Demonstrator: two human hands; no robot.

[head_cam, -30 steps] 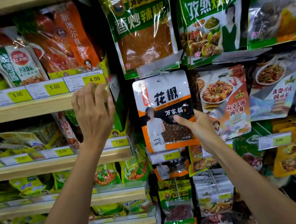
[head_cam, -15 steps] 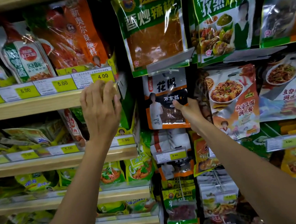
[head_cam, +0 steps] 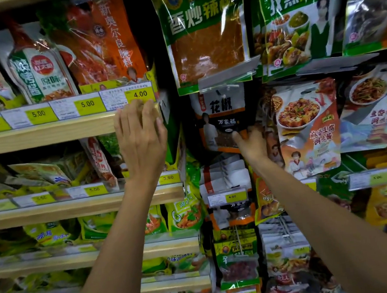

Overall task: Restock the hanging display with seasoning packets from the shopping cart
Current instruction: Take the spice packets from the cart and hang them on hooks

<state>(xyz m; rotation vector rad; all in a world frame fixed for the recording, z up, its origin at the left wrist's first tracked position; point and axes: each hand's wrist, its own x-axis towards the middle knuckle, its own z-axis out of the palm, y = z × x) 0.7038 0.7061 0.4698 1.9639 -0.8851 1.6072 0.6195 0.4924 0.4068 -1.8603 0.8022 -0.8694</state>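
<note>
A white, black and orange peppercorn seasoning packet (head_cam: 220, 118) hangs deep in the hanging display, its top tucked under a clear tag flap (head_cam: 227, 75). My right hand (head_cam: 251, 146) pinches the packet's lower right corner, thumb on its front. My left hand (head_cam: 141, 141) rests with straight fingers on the front edge of the wooden shelf (head_cam: 38, 137), just under the 4.00 price tag. More packets of the same kind (head_cam: 225, 179) hang on the peg below. The shopping cart is out of view.
Big green spice bags (head_cam: 204, 29) hang above the packet, and a tofu seasoning bag (head_cam: 308, 126) hangs close on its right. Wooden shelves at left carry standing pouches behind yellow price tags. A 6.00 tag (head_cam: 228, 197) sticks out below.
My right hand has pushed the packet up and back into the display, under the clear flap. The left hand has stayed on the shelf edge.
</note>
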